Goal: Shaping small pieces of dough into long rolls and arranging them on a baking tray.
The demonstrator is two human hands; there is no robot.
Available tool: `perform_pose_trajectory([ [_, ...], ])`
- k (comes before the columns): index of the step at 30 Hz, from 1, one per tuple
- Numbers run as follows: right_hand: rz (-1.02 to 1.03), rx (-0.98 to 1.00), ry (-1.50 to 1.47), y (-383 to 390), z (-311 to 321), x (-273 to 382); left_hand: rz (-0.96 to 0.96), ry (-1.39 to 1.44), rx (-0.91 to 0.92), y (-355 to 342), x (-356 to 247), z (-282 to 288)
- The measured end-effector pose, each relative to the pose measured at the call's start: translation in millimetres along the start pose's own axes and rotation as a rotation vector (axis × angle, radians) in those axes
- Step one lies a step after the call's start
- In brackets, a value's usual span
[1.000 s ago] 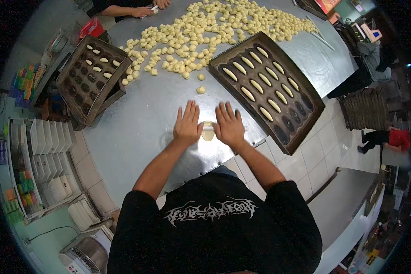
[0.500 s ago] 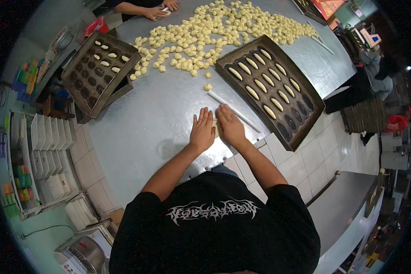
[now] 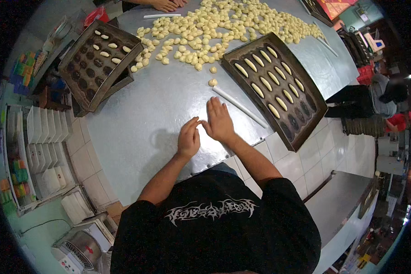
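Observation:
My right hand (image 3: 220, 122) lies flat on the steel table, fingers stretched out and pointing away from me. Close beside it on the left, my left hand (image 3: 188, 139) rests with its fingers slightly bent, their tips near the right thumb. No dough shows between the hands; anything under the palms is hidden. Just beyond my right hand lies a white rolling pin (image 3: 240, 107), slanting toward the near right. A small dough ball (image 3: 213, 82) sits at the pin's far end, with another dough ball (image 3: 213, 70) behind it.
To the right, a dark baking tray (image 3: 289, 132) bears rows of long dough pieces and some unfilled hollows. Another tray (image 3: 87, 101) with several short pieces stands at left. Many dough balls (image 3: 205, 43) cover the far table. Across it are a co-worker's hands (image 3: 166, 5) and a white pin (image 3: 162, 16).
The flattened dough piece between my hands has gone out of sight. My left hand has drawn back and left, its fingers now bent. The co-worker's pin now lies on the table.

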State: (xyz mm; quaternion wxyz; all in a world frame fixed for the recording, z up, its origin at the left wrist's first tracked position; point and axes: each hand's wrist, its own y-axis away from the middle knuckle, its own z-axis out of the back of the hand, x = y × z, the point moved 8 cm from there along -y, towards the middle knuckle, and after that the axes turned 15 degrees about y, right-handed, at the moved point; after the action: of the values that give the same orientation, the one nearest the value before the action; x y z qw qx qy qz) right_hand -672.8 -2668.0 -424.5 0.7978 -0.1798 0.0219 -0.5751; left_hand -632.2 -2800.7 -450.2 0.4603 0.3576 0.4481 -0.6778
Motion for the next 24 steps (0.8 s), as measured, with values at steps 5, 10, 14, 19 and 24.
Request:
perform_pose_trajectory([
  [5,0.316,0.364,0.028,98.2,-14.9,66.3,-0.166,-0.03,-0.21,-14.3,15.3,30.5],
  [10,0.203,0.317,0.103,44.0,-20.9,54.2,0.114,0.157,-0.341,-48.8,47.6,42.1],
  [14,-0.002,-0.007,0.163,-47.0,-10.2,-11.8,-0.034,0.059,-0.362,-83.3,27.5,25.8],
  [19,0.08,0.116,-0.046,-53.9,20.9,-45.3,0.038,-0.247,-0.27,-108.8,31.6,5.8],
  [24,0.017,0.084,-0.207,5.8,12.1,-68.1,0.05,-0.257,-0.125,-147.8,26.1,-30.3],
])
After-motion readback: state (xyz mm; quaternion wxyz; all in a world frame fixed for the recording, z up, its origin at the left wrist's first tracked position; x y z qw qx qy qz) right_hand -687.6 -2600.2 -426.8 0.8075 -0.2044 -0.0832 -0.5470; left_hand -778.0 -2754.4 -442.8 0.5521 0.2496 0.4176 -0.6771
